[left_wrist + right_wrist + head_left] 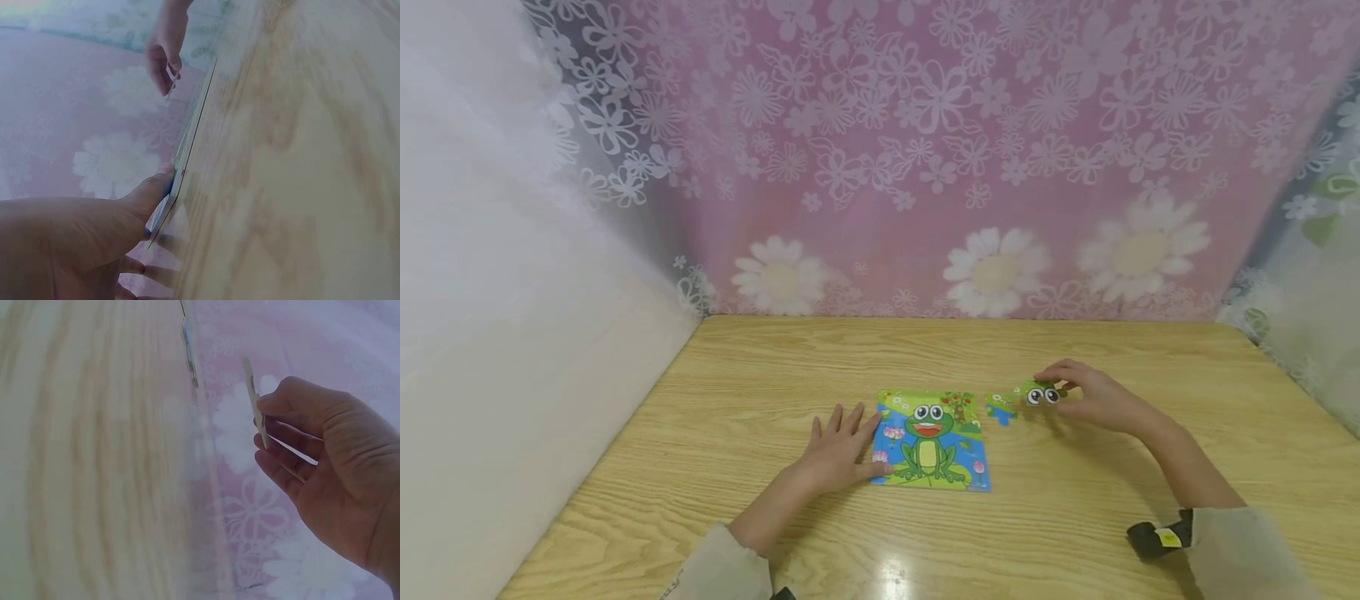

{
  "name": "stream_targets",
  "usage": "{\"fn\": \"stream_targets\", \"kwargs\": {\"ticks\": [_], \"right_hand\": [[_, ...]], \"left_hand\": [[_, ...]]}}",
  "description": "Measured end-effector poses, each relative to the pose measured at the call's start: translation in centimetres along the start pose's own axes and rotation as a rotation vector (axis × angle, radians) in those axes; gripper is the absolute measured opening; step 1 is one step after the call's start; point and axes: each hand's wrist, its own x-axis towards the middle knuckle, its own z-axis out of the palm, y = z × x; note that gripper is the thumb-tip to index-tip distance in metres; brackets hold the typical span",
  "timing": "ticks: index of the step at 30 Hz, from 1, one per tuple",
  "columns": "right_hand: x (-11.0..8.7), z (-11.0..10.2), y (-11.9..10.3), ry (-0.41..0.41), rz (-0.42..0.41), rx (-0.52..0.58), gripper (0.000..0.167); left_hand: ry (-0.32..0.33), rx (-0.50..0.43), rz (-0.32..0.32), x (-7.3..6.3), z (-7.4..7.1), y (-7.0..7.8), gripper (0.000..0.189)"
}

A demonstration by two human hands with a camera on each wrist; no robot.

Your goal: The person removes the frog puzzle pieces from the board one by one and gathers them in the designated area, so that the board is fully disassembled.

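A square frog puzzle (928, 462) lies flat on the wooden table, showing a green frog on blue water. My left hand (838, 454) rests at its left side with fingers spread, the thumb touching the lower left corner and a fingertip at the upper left edge. To the right of the puzzle, my right hand (1101, 398) pinches a puzzle piece (1037, 396) with big frog eyes on it. In the right wrist view this piece (255, 406) is seen edge-on between thumb and fingers, raised off the table. Another puzzle piece (1002, 411), green and blue, lies between puzzle and right hand.
The light wooden table (760, 358) ends at a pink flowered curtain (880, 167) at the back. A white cloth (535, 292) hangs along the left side and a pale flowered one (1322, 317) on the right. A dark wrist device (1153, 537) is at the right sleeve.
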Motion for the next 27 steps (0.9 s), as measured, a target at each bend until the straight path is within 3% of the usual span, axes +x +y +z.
{"fn": "stream_targets", "kwargs": {"ticks": [15, 27], "right_hand": [[-0.4, 1.0, 2.7, -0.003, 0.001, -0.01, 0.039], [-0.2, 1.6, 3.4, -0.02, 0.009, -0.003, 0.038]], "left_hand": [[-0.001, -0.015, -0.001, -0.1, -0.2, 0.2, 0.081], [-0.004, -0.011, -0.007, 0.0, 0.0, -0.1, 0.082]]}}
